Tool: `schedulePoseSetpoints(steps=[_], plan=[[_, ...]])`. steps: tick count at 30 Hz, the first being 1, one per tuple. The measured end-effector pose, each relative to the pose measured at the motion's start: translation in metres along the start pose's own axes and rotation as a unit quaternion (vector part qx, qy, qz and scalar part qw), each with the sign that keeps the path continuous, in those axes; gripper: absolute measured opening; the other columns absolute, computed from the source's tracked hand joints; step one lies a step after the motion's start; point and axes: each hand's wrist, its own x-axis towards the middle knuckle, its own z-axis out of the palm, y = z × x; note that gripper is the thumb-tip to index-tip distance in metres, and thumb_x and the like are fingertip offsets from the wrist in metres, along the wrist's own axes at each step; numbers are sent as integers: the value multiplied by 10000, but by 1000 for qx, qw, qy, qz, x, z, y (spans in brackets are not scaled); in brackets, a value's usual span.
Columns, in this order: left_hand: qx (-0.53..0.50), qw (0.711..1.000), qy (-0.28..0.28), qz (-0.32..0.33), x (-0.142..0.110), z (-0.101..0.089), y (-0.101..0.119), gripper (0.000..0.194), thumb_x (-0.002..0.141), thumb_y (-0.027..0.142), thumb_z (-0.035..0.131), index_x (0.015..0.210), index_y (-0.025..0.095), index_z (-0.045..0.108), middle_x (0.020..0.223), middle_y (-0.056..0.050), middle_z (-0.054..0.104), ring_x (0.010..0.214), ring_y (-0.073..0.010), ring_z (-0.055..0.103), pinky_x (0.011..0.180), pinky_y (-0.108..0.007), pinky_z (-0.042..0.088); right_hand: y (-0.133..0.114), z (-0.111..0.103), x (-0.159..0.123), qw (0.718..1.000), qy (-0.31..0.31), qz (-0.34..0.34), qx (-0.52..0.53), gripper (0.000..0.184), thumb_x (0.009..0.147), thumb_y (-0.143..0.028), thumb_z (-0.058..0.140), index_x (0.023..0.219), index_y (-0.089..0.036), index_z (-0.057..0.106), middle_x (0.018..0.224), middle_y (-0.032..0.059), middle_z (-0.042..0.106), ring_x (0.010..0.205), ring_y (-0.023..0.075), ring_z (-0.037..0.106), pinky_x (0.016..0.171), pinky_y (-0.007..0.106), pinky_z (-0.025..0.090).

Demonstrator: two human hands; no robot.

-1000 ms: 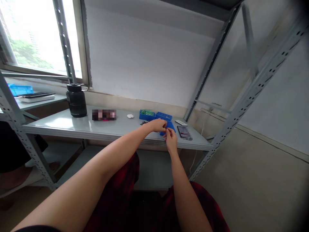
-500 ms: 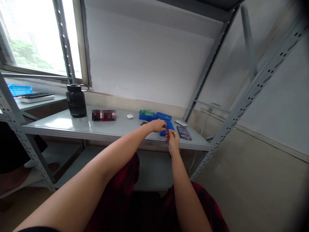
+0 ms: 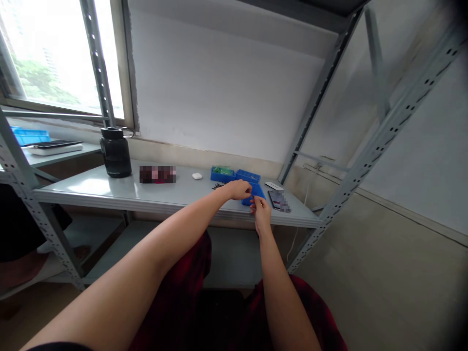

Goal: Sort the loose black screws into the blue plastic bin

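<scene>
My left hand [image 3: 241, 189] and my right hand [image 3: 262, 210] meet over a blue tray [image 3: 259, 191] near the front edge of the shelf. Both have their fingertips pinched close together. What sits between them is too small to make out. Behind lie a blue bin with green pieces [image 3: 223, 172] and another blue bin [image 3: 248, 176] holding small bits. Some small dark parts [image 3: 218, 185] are on the shelf just left of my left wrist, partly hidden by it.
A phone [image 3: 279, 201] and a white flat object [image 3: 274, 186] lie right of the tray. Farther left are a white earphone case [image 3: 197, 176], a blurred-out reddish item [image 3: 157, 174] and a black bottle [image 3: 115, 152]. A metal upright [image 3: 380, 141] rises at right. Part of another person [image 3: 22, 234] shows at far left.
Hardly anything differs. My right hand has shifted very slightly at the fingertips, while my left hand stays in place over the tray.
</scene>
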Motion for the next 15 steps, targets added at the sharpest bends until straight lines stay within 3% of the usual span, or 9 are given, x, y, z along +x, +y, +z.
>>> schedulePoseSetpoints(steps=[15], plan=[[3,1000,0,16,-1,-1,-6,225,894,271,511,972,163,691,962,-72,701,847,-182,630,709,-242,443,3,-2,2,1000,0,0,17,410,651,-543,674,862,-193,633,743,17,639,581,127,526,463,230,376]])
